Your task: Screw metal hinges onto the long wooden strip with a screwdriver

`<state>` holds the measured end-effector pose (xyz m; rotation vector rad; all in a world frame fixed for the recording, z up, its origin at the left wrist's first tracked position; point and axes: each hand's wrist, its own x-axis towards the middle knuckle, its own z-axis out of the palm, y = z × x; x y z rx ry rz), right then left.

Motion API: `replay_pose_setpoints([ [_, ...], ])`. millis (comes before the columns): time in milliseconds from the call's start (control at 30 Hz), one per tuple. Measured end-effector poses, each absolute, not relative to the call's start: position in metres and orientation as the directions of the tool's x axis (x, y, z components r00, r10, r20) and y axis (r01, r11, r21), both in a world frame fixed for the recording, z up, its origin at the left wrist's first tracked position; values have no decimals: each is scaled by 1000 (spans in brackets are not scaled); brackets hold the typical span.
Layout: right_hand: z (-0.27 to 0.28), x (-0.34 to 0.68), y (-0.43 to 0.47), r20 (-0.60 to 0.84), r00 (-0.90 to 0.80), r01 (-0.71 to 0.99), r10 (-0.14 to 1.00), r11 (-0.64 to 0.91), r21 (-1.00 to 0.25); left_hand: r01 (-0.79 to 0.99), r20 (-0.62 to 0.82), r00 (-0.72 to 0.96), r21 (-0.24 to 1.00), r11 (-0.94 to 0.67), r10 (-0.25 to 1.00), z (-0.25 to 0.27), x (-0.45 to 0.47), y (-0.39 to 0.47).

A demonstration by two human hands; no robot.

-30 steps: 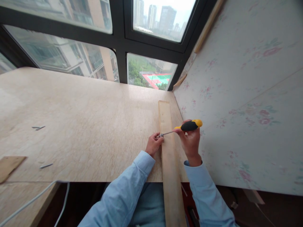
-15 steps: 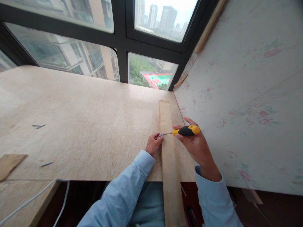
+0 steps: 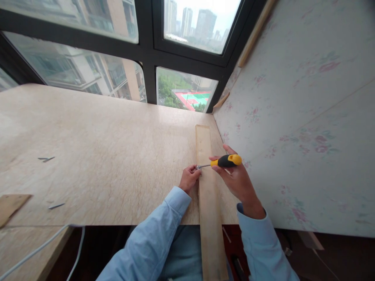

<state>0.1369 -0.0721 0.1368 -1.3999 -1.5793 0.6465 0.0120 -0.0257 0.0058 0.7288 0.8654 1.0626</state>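
Observation:
A long pale wooden board (image 3: 208, 203) lies across the sill and juts out over its front edge. At the board's left edge, my left hand (image 3: 190, 177) pinches a small metal piece (image 3: 198, 168), too small to name. My right hand (image 3: 237, 179) is closed around the yellow and black handle of a screwdriver (image 3: 227, 160). Its shaft runs left above the board, and the tip meets the metal piece at my left fingertips. The handle lies nearly level, with its butt toward the right wall.
Several nails (image 3: 46, 159) lie at the left on the marble sill (image 3: 117, 156), with another nail (image 3: 56, 206) nearer the front. A thin wooden piece (image 3: 13, 205) and a white cable (image 3: 38, 249) are at the far left. Flowered wall (image 3: 304, 148) bounds the right side.
My right hand and the screwdriver have shifted slightly left, closer to my left hand. The left hand stays at the board's edge. The whole view has moved a little.

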Motion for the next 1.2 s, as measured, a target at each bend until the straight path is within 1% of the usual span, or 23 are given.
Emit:
replay_pose_setpoints([
  [67, 135, 135, -68, 382, 204, 643, 901, 170, -747, -420, -247, 234, 847, 327, 940, 6, 12, -26],
  [100, 133, 134, -66, 428, 255, 682, 867, 152, -715, -415, -251, 234, 848, 330, 939, 5, 12, -26],
  [167, 128, 133, -62, 457, 267, 682, 848, 168, -712, -408, -255, 228, 851, 330, 940, 4, 12, -26],
  [200, 125, 133, -62, 444, 237, 644, 864, 202, -738, -409, -255, 223, 852, 327, 941, 4, 12, -25],
  [267, 122, 134, -64, 383, 133, 509, 914, 269, -818, -418, -248, 216, 850, 320, 944, 2, 12, -25],
  [367, 123, 136, -70, 299, -17, 293, 954, 291, -911, -426, -234, 221, 850, 309, 947, 2, 13, -25],
  [433, 125, 137, -72, 277, -28, 262, 960, 275, -925, -428, -229, 226, 850, 308, 947, 2, 13, -25],
  [500, 128, 137, -70, 299, 76, 373, 951, 251, -893, -426, -235, 226, 849, 313, 945, 3, 13, -25],
  [567, 129, 135, -67, 377, 219, 549, 900, 206, -810, -421, -242, 221, 850, 316, 945, 4, 13, -25],
  [633, 128, 134, -63, 459, 271, 660, 846, 183, -728, -420, -243, 217, 851, 315, 945, 5, 13, -26],
  [667, 127, 134, -62, 472, 259, 670, 842, 195, -717, -423, -243, 214, 850, 314, 946, 5, 13, -26],
  [733, 125, 134, -62, 435, 183, 596, 882, 252, -762, -436, -245, 207, 843, 313, 947, 5, 13, -26],
  [800, 124, 134, -65, 367, 80, 441, 927, 298, -847, -452, -248, 204, 834, 316, 947, 6, 13, -26],
  [867, 125, 135, -69, 318, -9, 293, 948, 306, -906, -459, -250, 208, 829, 320, 946, 7, 13, -26],
  [900, 126, 135, -71, 304, -31, 257, 952, 301, -918, -457, -252, 211, 829, 323, 945, 7, 13, -26],
  [933, 127, 134, -71, 299, -25, 261, 954, 295, -919, -454, -254, 211, 830, 324, 944, 7, 13, -26],
  [967, 128, 134, -71, 306, 10, 308, 952, 288, -907, -450, -256, 210, 832, 326, 944, 7, 13, -26],
  [1033, 129, 133, -68, 374, 145, 485, 916, 264, -834, -434, -261, 206, 839, 327, 943, 6, 13, -26],
  [1100, 128, 132, -64, 470, 259, 637, 844, 217, -740, -415, -265, 196, 850, 325, 944, 5, 12, -26],
  [1133, 127, 132, -62, 493, 277, 664, 825, 207, -719, -410, -264, 194, 853, 323, 945, 4, 12, -26],
  [1200, 123, 133, -61, 476, 232, 614, 848, 252, -748, -419, -257, 199, 850, 320, 946, 3, 12, -25],
])
